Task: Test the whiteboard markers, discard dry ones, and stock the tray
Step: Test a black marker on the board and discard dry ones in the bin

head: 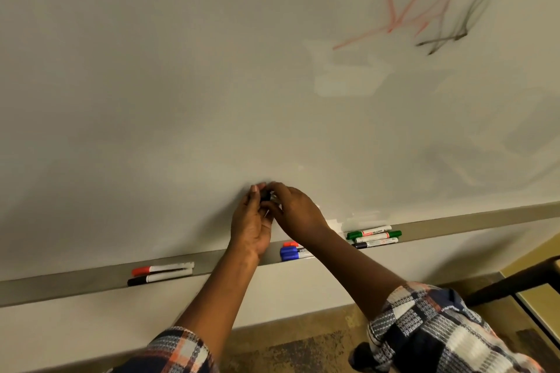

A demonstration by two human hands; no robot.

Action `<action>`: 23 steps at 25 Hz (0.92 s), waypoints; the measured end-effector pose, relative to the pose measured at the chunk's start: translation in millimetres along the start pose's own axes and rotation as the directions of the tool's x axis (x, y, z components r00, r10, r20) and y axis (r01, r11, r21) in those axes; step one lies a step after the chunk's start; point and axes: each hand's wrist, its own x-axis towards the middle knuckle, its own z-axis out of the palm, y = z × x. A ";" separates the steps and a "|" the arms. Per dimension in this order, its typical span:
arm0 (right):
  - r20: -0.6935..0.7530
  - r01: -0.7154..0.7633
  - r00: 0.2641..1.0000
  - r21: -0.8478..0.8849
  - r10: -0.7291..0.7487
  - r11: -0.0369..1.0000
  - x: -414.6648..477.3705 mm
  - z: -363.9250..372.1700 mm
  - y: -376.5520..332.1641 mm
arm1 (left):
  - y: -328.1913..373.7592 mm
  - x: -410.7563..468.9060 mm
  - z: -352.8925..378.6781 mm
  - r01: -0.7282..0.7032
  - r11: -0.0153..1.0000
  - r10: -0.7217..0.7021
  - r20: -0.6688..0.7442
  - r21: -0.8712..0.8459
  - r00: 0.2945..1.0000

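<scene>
Against the whiteboard (212, 70), above the tray (75, 285) where other markers (374, 236) lie, the left hand (250, 227) and right hand (295, 209) meet, fingers curled round a black marker (266, 195) (mostly hidden). It is probably light, stiff, smooth plastic, best pinched at barrel and cap; whether the cap is on cannot be told.

Dim warm light, soft blur, wide-angle bowing at edges

Black marker (266, 195) above tray (60, 288); other markers (163, 269) lying inside.
</scene>
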 end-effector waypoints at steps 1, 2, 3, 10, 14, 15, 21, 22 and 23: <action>-0.008 -0.040 0.999 0.035 0.040 0.999 3.6 -5.7 -8.7 | 9.0 -2.4 5.5 -0.016 1.000 0.015 0.033 0.015 0.999; -0.012 -0.060 0.998 0.033 0.060 0.998 7.4 -9.8 -16.3 | 17.8 -5.4 12.5 -0.036 0.999 0.034 0.053 0.039 0.998; -0.026 -0.052 0.998 -0.006 0.052 0.999 12.3 -13.1 -23.5 | 26.1 -7.6 19.7 -0.062 0.997 0.059 0.060 0.054 0.996; -0.156 0.032 0.986 -0.187 -0.062 0.982 47.9 -46.7 -60.5 | 71.4 -17.8 67.8 -0.180 0.983 0.181 0.024 -0.037 0.983; -0.156 0.013 0.987 -0.214 -0.048 0.977 52.8 -61.3 -68.6 | 79.1 -25.6 86.7 -0.231 0.973 0.231 0.000 -0.013 0.973; -0.152 -0.009 0.988 -0.218 -0.025 0.976 54.0 -66.1 -70.8 | 80.9 -28.1 91.6 -0.249 0.968 0.249 0.005 -0.002 0.968; -0.293 -0.132 0.950 -0.068 0.107 0.989 64.2 -117.5 -92.1 | 120.1 -43.8 144.0 -0.563 0.824 0.553 0.127 0.060 0.823; -0.318 -0.118 0.941 0.013 0.116 0.993 67.0 -131.6 -95.5 | 133.2 -45.9 156.6 -0.677 0.731 0.657 0.177 0.091 0.733; -0.350 -0.096 0.929 0.086 0.121 0.992 69.9 -145.8 -97.6 | 146.1 -48.4 169.7 -0.774 0.619 0.738 0.236 0.135 0.632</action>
